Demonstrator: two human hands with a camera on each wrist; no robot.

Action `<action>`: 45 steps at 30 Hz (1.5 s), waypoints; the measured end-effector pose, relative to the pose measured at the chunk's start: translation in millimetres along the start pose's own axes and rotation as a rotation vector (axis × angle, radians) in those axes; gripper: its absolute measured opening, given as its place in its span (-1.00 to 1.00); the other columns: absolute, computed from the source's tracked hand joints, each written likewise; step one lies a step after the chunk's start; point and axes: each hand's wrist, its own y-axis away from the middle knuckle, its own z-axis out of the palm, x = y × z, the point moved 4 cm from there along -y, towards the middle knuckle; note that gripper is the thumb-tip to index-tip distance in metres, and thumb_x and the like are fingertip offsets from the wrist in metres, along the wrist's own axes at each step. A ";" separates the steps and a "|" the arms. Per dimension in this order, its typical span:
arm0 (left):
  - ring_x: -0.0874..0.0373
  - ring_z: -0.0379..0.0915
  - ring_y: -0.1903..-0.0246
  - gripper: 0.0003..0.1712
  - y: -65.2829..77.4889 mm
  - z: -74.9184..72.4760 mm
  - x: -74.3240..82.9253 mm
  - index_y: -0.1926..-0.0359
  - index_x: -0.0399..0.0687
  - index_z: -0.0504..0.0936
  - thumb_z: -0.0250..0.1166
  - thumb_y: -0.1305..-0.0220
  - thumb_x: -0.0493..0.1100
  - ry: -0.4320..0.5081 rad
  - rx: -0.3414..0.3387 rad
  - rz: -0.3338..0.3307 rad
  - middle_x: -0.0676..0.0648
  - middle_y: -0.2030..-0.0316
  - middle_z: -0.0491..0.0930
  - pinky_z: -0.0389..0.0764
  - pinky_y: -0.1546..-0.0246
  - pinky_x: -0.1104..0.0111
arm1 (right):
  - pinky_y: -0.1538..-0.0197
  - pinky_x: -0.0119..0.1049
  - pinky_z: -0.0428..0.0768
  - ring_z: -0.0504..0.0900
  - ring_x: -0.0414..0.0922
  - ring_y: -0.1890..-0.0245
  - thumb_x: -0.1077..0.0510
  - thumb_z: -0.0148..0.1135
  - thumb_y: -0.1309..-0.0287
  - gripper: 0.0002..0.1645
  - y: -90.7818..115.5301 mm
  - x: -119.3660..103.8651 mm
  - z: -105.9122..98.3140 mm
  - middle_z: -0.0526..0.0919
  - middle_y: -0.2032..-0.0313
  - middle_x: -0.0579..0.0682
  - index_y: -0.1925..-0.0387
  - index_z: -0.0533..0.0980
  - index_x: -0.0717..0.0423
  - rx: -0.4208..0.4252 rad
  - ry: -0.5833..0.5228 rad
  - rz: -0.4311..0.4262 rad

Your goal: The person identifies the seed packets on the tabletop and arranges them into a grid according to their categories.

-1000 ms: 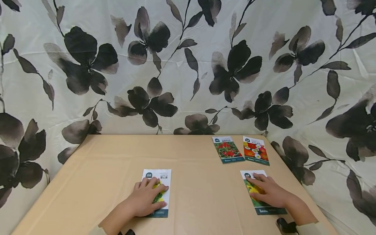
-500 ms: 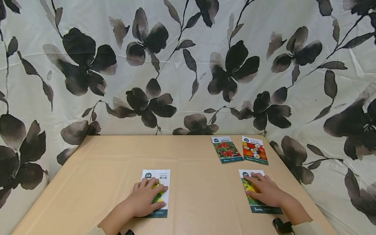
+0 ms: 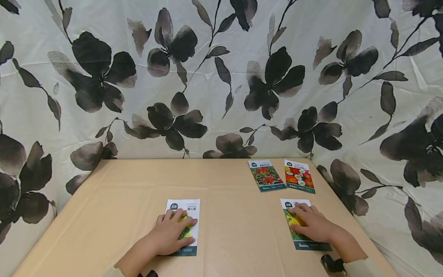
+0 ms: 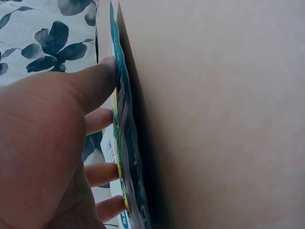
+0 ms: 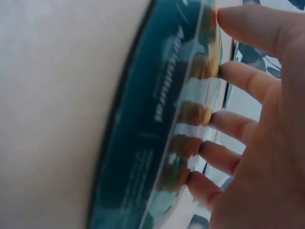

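My left hand rests with spread fingers on a white seed packet with yellow flowers, which lies flat left of the table's middle. In the left wrist view, the thumb and fingertips touch the printed face of this packet. My right hand lies on another seed packet with yellow blooms and a dark teal lower band, slightly tilted on the table. The right wrist view has straight fingertips pressing on the face of that packet. Both hands cover part of the packets' pictures.
Toward the back right lie a seed packet with red flowers and one with red, orange and white flowers, side by side. The tan table meets a floral cloth behind. Black wrist straps show at the bottom.
My right hand has slid its packet slightly to the left, with the packet's lower end shifting most. The left hand and the back packets stay in place; the head view drifts a little.
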 end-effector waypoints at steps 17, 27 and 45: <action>-0.19 0.29 -0.20 -0.38 -0.9 -2.1 -0.4 -0.28 0.36 0.58 0.33 -0.25 0.38 0.012 0.020 0.023 -0.10 -0.30 0.42 0.33 -0.06 -0.21 | -0.17 0.36 0.49 0.31 0.21 -0.27 -0.36 0.32 -0.17 -0.14 0.3 -7.3 -1.5 0.26 -0.47 0.27 -0.43 0.43 -0.14 -0.007 -0.014 -0.006; -0.20 0.30 -0.19 -0.37 -1.6 -0.2 -2.9 -0.28 0.33 0.59 0.30 -0.26 0.40 0.010 0.052 0.042 -0.11 -0.28 0.44 0.32 -0.04 -0.22 | -0.17 0.38 0.46 0.32 0.21 -0.27 -0.40 0.28 -0.19 -0.15 -1.6 -15.5 1.8 0.26 -0.48 0.26 -0.44 0.42 -0.19 0.013 0.015 -0.011; -0.19 0.30 -0.21 -0.38 0.6 -2.4 0.9 -0.28 0.37 0.58 0.37 -0.24 0.34 0.014 0.016 0.010 -0.10 -0.30 0.43 0.33 -0.06 -0.18 | -0.20 0.35 0.43 0.31 0.16 -0.29 -0.42 0.26 -0.20 -0.16 -6.8 -27.6 11.1 0.23 -0.51 0.20 -0.45 0.40 -0.28 0.015 0.023 -0.005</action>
